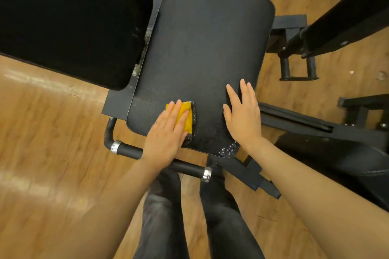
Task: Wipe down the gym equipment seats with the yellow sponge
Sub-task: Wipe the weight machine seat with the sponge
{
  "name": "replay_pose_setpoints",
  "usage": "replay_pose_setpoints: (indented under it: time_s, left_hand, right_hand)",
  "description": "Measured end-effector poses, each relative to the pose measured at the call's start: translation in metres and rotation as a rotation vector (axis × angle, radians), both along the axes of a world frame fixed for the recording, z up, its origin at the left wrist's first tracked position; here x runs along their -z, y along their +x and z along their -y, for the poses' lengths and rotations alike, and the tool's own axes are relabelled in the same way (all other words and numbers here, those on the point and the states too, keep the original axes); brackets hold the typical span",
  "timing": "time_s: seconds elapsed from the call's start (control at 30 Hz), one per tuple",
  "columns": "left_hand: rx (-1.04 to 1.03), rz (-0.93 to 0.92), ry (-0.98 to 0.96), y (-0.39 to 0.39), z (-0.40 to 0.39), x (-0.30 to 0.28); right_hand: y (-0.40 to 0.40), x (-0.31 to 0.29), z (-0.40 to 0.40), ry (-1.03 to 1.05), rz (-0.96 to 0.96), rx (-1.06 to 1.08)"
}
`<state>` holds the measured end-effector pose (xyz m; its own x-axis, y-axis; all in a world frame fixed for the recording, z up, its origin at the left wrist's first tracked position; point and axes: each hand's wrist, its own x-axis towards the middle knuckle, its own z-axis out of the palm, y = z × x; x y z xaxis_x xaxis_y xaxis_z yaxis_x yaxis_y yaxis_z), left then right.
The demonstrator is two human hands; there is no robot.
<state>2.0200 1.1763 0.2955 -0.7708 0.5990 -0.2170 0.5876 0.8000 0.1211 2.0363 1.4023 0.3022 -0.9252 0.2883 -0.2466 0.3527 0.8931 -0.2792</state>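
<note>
— Where are we?
— Mid-wipe: our left hand [166, 132] presses flat-fingered on the yellow sponge [186, 119] at the seat's [206, 48] near edge; right hand [243, 115] spread, bracing.
— Next, we likely sweep toward the unwiped far end.

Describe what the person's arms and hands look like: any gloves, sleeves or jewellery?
Both arms are bare from the bottom of the picture up to the hands, with no sleeves in view. The left hand and right hand wear no gloves. No rings show on the fingers, and no watch or band shows at either wrist.
</note>
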Motion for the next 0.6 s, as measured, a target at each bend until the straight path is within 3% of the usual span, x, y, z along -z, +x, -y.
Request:
replay_pose_setpoints:
  time_s: [0.1,0.17,0.3,0.47,0.6]
  left_hand:
    - [-0.253,0.064,-0.009,-0.017,0.008,-0.008]
    - [-0.302,0.077,0.02,-0.011,-0.004,-0.011]
    - [0.02,0.109,0.014,0.017,-0.029,-0.006]
    - [0.222,0.138,0.09,-0.001,-0.006,-0.013]
    - [0.113,0.144,0.121,-0.039,0.034,-0.017]
  right_hand:
    - [-0.001,0.002,0.002,0.014,-0.012,0.011]
    - [-0.001,0.004,0.006,0.011,-0.021,0.05]
    - [-0.003,0.005,0.013,-0.076,-0.073,0.141]
    - [0.01,-0.007,0.02,-0.169,-0.223,0.31]
    - [0.035,-0.014,0.069,-0.204,-0.305,0.46]
